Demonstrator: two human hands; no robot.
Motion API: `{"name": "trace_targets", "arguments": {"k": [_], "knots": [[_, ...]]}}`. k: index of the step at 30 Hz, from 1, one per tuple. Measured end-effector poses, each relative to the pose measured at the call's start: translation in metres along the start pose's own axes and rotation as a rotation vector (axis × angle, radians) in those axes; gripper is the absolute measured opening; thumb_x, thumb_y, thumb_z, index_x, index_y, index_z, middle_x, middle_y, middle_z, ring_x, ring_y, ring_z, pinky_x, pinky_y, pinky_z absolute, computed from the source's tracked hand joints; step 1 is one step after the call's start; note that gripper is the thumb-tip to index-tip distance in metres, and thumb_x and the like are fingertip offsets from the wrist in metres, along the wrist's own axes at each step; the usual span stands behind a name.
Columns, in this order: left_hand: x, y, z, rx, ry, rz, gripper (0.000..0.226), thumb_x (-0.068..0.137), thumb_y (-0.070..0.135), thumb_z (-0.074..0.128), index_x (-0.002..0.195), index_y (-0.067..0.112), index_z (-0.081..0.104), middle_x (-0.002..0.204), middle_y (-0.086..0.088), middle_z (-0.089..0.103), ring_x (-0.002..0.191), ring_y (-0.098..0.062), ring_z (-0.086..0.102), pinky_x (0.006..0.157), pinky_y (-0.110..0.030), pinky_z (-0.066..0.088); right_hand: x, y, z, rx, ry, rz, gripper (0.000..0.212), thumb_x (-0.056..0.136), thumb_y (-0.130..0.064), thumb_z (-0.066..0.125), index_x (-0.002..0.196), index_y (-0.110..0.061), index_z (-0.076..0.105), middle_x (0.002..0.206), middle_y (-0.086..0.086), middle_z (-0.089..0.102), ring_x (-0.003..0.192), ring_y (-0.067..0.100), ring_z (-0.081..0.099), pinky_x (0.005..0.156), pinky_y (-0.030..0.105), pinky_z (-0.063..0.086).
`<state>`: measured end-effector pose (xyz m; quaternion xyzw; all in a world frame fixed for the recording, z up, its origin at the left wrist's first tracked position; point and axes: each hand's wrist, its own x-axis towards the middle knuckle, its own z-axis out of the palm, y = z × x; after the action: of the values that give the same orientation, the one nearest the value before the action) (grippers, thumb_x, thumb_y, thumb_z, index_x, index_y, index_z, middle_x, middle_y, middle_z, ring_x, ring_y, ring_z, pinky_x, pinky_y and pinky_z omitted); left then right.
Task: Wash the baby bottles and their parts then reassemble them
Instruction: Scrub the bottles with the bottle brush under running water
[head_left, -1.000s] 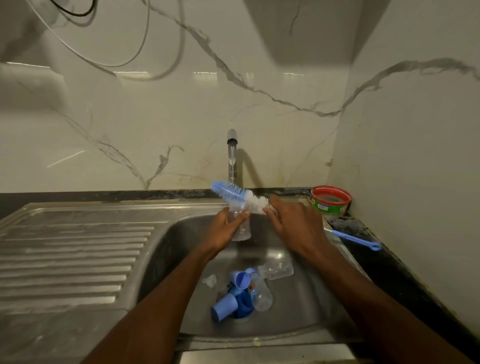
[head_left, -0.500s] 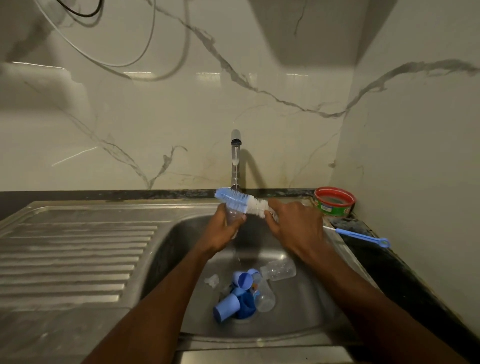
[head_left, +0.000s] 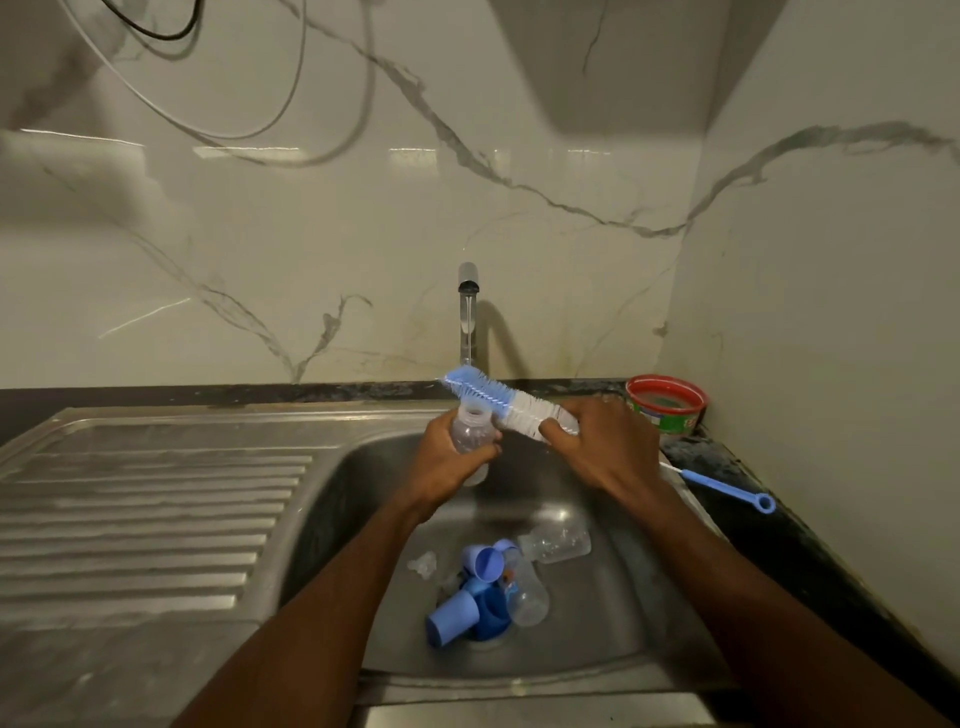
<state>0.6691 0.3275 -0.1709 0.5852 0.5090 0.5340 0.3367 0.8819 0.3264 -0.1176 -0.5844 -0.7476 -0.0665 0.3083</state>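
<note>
Over the sink (head_left: 332, 499), the left hand (head_left: 447, 465) grips an upright clear bottle (head_left: 471, 434) beneath the tap (head_left: 467, 312), while the right hand (head_left: 605, 447) holds the bottle brush (head_left: 498, 402) just above its mouth, loose bottle parts (head_left: 483, 592) lying in the basin below.
</note>
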Motion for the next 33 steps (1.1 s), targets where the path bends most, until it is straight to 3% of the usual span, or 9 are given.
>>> {"name": "trace_targets", "arguments": {"k": [3,8,11,16,21,24,26,30,33], "knots": [[0.001,-0.001,0.004,-0.071,0.052,-0.052,0.044,0.081,0.022,0.083,0.117,0.03,0.059,0.113,0.004,0.069,0.105,-0.016,0.067,0.093,-0.039,0.057,-0.004,-0.002,0.007,0.086,-0.051,0.029,0.037,0.091,-0.058,0.053,0.104,-0.029,0.072,0.084,-0.006,0.067,0.078,0.018,0.064,0.062,0.029,0.037],[-0.002,0.002,0.011,-0.241,-0.056,-0.118,0.074,0.065,0.053,0.085,0.128,0.021,0.062,0.116,0.0,0.074,0.107,-0.02,0.071,0.095,-0.047,0.058,-0.005,-0.023,0.008,0.09,-0.062,0.056,0.037,0.099,-0.051,0.05,0.115,-0.022,0.067,0.101,0.003,0.071,0.08,0.02,0.058,0.064,0.029,0.035],[-0.001,0.0,0.009,-0.174,-0.084,-0.122,0.063,0.073,0.046,0.086,0.127,0.023,0.063,0.114,0.002,0.074,0.105,-0.018,0.071,0.093,-0.045,0.059,-0.006,-0.028,0.005,0.1,-0.039,0.034,0.034,0.099,-0.05,0.049,0.109,-0.022,0.065,0.098,0.003,0.071,0.083,0.024,0.063,0.063,0.031,0.037],[0.008,0.001,0.003,-0.239,0.096,-0.194,0.04,0.085,0.031,0.079,0.121,0.02,0.065,0.111,-0.005,0.074,0.097,-0.019,0.072,0.081,-0.042,0.063,-0.016,-0.019,0.002,-0.123,0.051,-0.173,0.03,0.1,-0.052,0.044,0.116,-0.033,0.06,0.083,-0.002,0.069,0.07,0.021,0.064,0.057,0.03,0.036],[0.0,-0.007,0.005,0.016,-0.095,-0.089,0.037,0.088,0.034,0.077,0.12,0.026,0.062,0.114,0.004,0.071,0.102,-0.01,0.069,0.083,-0.028,0.059,-0.015,-0.023,0.0,-0.137,0.015,-0.272,0.023,0.104,-0.049,0.041,0.111,-0.032,0.056,0.089,-0.004,0.068,0.074,0.02,0.062,0.06,0.03,0.032],[0.0,-0.005,0.009,0.123,-0.191,0.008,0.034,0.09,0.032,0.075,0.121,0.026,0.064,0.112,0.007,0.071,0.103,-0.005,0.068,0.085,-0.021,0.056,-0.01,-0.034,0.008,-0.137,-0.007,-0.32,0.024,0.104,-0.051,0.039,0.114,-0.033,0.053,0.095,-0.005,0.067,0.081,0.021,0.065,0.063,0.031,0.038],[-0.001,-0.004,0.008,0.108,-0.188,0.003,0.041,0.088,0.035,0.077,0.125,0.026,0.061,0.116,0.006,0.07,0.103,-0.004,0.068,0.087,-0.024,0.057,-0.006,-0.032,0.01,-0.163,0.037,-0.338,0.024,0.104,-0.053,0.039,0.112,-0.034,0.052,0.088,-0.005,0.067,0.073,0.02,0.063,0.058,0.031,0.041],[0.004,0.0,-0.005,-0.098,0.037,-0.126,0.037,0.092,0.026,0.073,0.124,0.015,0.06,0.11,-0.007,0.071,0.093,-0.018,0.072,0.076,-0.032,0.06,-0.004,-0.004,0.005,-0.087,0.07,-0.347,0.019,0.102,-0.053,0.043,0.106,-0.036,0.052,0.079,-0.009,0.066,0.065,0.015,0.06,0.055,0.031,0.049],[0.004,0.002,-0.012,-0.207,0.035,-0.113,0.032,0.093,0.017,0.07,0.123,0.011,0.061,0.106,-0.012,0.073,0.09,-0.022,0.074,0.072,-0.035,0.062,-0.006,0.009,0.007,-0.002,0.078,-0.368,0.015,0.101,-0.05,0.049,0.1,-0.036,0.054,0.075,-0.011,0.064,0.064,0.012,0.059,0.052,0.028,0.037]]}}
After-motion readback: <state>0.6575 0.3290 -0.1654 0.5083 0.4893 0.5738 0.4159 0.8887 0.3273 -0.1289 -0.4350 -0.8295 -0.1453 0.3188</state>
